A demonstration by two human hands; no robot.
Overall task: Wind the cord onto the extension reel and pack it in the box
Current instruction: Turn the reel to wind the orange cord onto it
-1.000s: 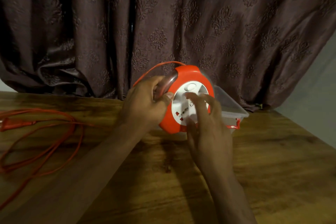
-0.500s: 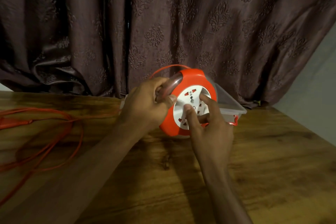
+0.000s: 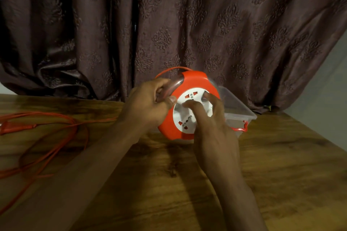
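An orange extension reel [image 3: 195,80] with a white socket face stands upright on the wooden table, held up at the centre. My left hand [image 3: 148,103] grips its clear handle at the upper left edge. The fingers of my right hand [image 3: 212,124] press on the white socket disc [image 3: 187,116]. An orange cord [image 3: 56,133] leaves the top of the reel, runs left behind my left hand and lies in loose loops on the table's left side. A clear plastic box [image 3: 236,110] with a red latch sits right behind the reel.
A dark patterned curtain [image 3: 169,24] hangs along the table's far edge. The wooden table [image 3: 281,174] stretches to the right and toward me. The cord's plug end [image 3: 11,127] lies at the far left.
The white socket disc has turned under my right fingers, which shifted across its face. The loose cord on the left has drawn a little closer to the reel. My left hand keeps its hold.
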